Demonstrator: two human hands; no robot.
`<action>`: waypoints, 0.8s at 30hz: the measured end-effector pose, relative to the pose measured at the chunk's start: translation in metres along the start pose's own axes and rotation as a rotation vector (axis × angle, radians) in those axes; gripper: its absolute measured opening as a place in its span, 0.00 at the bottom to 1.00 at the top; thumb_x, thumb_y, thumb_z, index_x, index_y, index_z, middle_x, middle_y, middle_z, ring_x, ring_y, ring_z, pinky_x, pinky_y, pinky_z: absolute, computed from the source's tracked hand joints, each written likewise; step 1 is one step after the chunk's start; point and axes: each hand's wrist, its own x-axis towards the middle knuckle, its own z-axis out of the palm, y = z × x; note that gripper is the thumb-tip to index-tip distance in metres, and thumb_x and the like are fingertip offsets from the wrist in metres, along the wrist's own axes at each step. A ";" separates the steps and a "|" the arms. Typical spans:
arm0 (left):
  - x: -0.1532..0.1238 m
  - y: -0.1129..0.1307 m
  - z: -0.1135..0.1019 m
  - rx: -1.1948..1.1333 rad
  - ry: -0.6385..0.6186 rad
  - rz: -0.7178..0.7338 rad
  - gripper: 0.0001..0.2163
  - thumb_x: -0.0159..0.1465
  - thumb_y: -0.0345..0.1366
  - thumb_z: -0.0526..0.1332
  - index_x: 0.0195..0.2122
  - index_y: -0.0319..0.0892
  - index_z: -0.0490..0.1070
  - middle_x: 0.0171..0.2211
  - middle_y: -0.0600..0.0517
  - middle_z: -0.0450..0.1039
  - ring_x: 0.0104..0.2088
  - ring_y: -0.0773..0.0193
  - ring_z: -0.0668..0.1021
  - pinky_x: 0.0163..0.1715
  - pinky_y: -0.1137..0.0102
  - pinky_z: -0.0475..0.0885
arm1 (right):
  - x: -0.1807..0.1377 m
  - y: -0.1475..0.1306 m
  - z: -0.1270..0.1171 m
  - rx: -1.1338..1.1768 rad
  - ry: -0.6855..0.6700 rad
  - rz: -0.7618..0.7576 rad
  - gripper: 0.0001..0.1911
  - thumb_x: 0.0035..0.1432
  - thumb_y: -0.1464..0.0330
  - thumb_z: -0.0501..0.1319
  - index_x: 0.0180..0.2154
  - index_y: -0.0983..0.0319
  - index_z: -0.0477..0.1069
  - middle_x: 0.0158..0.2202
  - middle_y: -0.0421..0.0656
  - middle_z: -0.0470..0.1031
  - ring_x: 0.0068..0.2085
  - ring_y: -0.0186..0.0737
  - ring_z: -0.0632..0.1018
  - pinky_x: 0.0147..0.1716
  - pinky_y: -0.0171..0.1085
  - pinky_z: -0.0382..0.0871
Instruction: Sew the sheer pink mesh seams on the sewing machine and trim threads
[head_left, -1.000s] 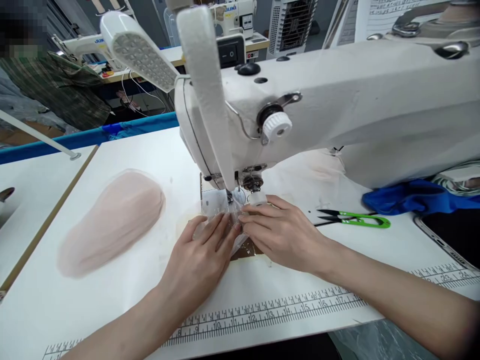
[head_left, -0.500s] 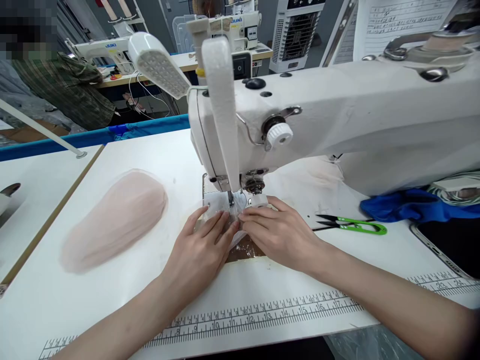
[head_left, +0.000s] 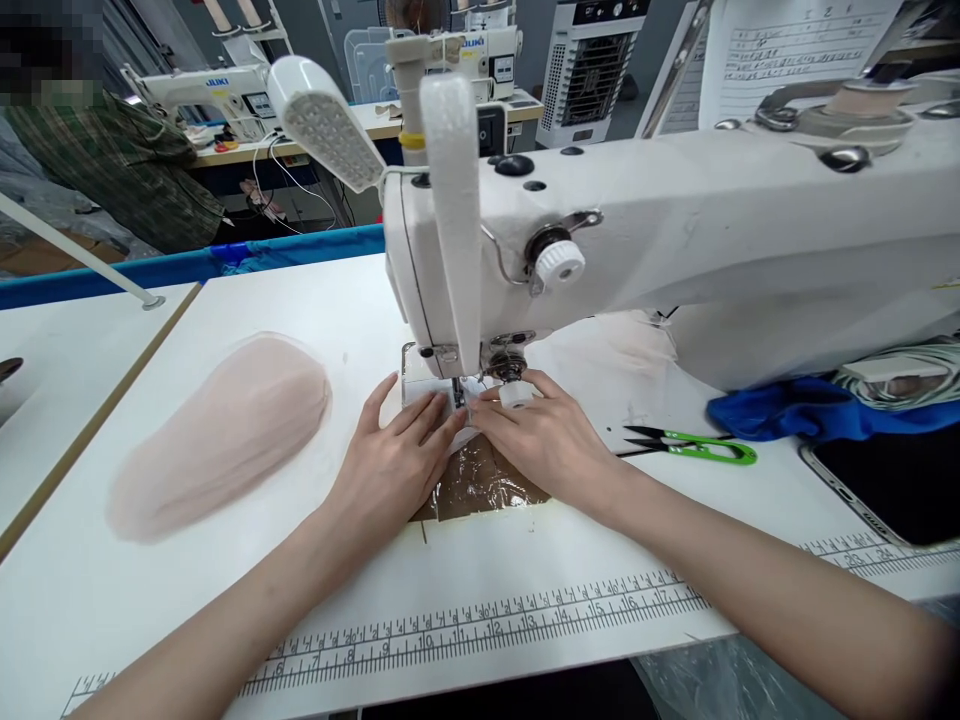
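At the sewing machine's (head_left: 637,210) presser foot (head_left: 458,393), a small piece of sheer white fabric (head_left: 463,438) lies partly hidden beneath my fingers. My left hand (head_left: 394,450) rests palm down to the left of the foot, fingers spread and tips on the fabric. On the other side, my right hand (head_left: 551,430) has its thumb and forefinger close together at the fabric's edge, tips beside the foot. A shiny brown plate (head_left: 484,480) shows between the hands. To the left lies a pale pink sheer oval piece (head_left: 225,435).
Green-handled thread snips (head_left: 697,447), blue cloth (head_left: 787,408) and a phone (head_left: 892,485) lie to the right. More pale fabric (head_left: 615,360) is behind the needle area. A printed ruler (head_left: 450,635) runs along the front edge. A person in a plaid shirt (head_left: 112,170) sits beyond the table.
Both hands have shifted slightly away from me, toward the presser foot. Less white fabric shows in front of the foot, and more of the brown plate is uncovered. The view has moved slightly.
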 end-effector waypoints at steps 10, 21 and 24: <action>-0.007 0.015 -0.009 -0.058 0.054 0.007 0.12 0.66 0.27 0.56 0.48 0.36 0.74 0.45 0.45 0.78 0.47 0.58 0.79 0.63 0.52 0.54 | -0.006 -0.003 -0.009 0.054 0.010 -0.053 0.10 0.62 0.73 0.58 0.43 0.64 0.77 0.42 0.41 0.81 0.44 0.40 0.76 0.56 0.45 0.60; -0.008 0.013 -0.006 -0.076 0.039 0.002 0.13 0.66 0.26 0.55 0.48 0.35 0.74 0.46 0.44 0.78 0.48 0.56 0.79 0.63 0.50 0.55 | -0.006 -0.005 -0.011 0.072 -0.005 -0.023 0.10 0.63 0.69 0.58 0.42 0.63 0.77 0.42 0.42 0.81 0.44 0.41 0.77 0.55 0.46 0.63; -0.007 0.012 -0.006 -0.077 0.034 0.009 0.13 0.66 0.26 0.55 0.48 0.34 0.74 0.47 0.43 0.77 0.49 0.56 0.78 0.63 0.49 0.55 | -0.006 -0.005 -0.012 0.075 -0.016 -0.019 0.10 0.63 0.69 0.58 0.43 0.63 0.77 0.42 0.42 0.81 0.44 0.41 0.77 0.54 0.46 0.64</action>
